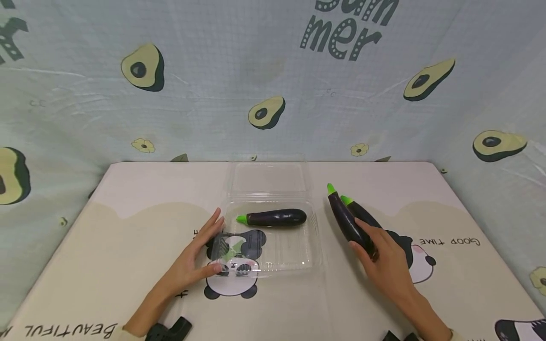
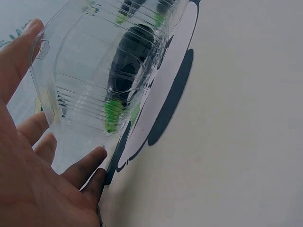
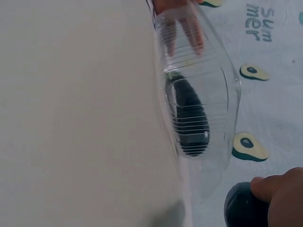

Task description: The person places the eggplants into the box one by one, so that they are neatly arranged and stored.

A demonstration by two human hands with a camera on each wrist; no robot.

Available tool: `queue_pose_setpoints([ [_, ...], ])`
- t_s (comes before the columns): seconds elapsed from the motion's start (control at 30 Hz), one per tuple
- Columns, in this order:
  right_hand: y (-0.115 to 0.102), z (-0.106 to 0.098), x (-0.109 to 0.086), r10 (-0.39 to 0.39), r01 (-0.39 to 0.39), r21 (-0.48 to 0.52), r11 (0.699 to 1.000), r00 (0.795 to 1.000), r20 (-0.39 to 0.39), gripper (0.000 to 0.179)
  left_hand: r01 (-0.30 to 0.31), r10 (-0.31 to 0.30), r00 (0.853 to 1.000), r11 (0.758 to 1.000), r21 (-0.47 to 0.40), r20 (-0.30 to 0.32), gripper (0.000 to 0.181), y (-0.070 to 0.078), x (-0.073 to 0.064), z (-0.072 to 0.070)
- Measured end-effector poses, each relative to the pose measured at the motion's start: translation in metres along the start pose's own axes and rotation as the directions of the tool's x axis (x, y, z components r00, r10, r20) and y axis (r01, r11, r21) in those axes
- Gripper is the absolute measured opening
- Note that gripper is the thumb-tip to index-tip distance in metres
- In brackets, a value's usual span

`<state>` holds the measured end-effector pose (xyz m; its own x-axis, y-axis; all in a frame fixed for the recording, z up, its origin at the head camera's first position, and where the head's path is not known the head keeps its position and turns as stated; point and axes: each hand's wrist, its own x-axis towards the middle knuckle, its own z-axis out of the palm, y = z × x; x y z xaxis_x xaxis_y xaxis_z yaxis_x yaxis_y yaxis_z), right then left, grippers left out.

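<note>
Partly veiled: three eggplants around a clear box

Clearly, in the head view, the right hand (image 1: 390,260) grips the held eggplant (image 1: 347,222) between thumb and fingers, the green stem pointing away. The back of that hand hides the other fingers. Just beside it lies the third eggplant (image 1: 361,211); its near end is lost behind the hand and the dark panda print (image 1: 403,244) on the table cover (image 1: 136,265), so where it stops is hard to say. The boxed eggplant (image 1: 277,217) lies crosswise in the clear box (image 1: 314,239), stem to the left. The left hand (image 1: 192,258) is relaxed, fingers straight and spread along the box's left edge. The lid (image 1: 268,177) is folded back, its far edge barely visible against the patterned sheet (image 1: 213,57). Two black wrist devices (image 1: 170,330) are cut off at the bottom.

From the left wrist, ribbed plastic blurs the boxed eggplant, and the box runs out of frame at the top. Dark shapes (image 2: 163,8) with green ends show beyond, too distorted to identify.

From the right wrist, only a rounded end of the held eggplant appears, a digit resting on it, both cropped. Through the box's far end, some left fingers show dimly.
</note>
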<state>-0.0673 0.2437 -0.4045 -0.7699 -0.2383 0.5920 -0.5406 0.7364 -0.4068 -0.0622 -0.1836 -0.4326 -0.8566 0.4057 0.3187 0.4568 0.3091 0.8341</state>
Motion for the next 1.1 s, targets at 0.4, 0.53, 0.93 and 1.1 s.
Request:
queue_pose_setpoints([
  [0.4, -0.007, -0.004, 0.023, -0.19, 0.189, 0.097, 0.977, 0.982, 0.002, 0.049, 0.002, -0.002, 1.0, 1.0, 0.008, -0.002, 0.085, -0.002, 0.0, 0.001],
  [0.53, -0.01, -0.003, 0.031, -0.214, 0.211, 0.102, 0.972, 0.977, 0.012, 0.048, 0.013, -0.013, 1.0, 1.0, 0.014, -0.003, 0.085, -0.003, 0.0, 0.001],
  [0.93, -0.024, 0.001, 0.049, -0.189, 0.173, 0.119, 0.978, 0.972, 0.141, 0.048, 0.017, -0.017, 1.0, 1.0, -0.002, 0.001, 0.085, 0.001, 0.001, -0.001],
  [1.1, -0.029, 0.007, 0.054, -0.22, 0.201, 0.12, 0.972, 0.959, 0.176, 0.05, 0.005, -0.004, 1.0, 1.0, -0.023, 0.006, 0.086, 0.001, 0.001, -0.001],
])
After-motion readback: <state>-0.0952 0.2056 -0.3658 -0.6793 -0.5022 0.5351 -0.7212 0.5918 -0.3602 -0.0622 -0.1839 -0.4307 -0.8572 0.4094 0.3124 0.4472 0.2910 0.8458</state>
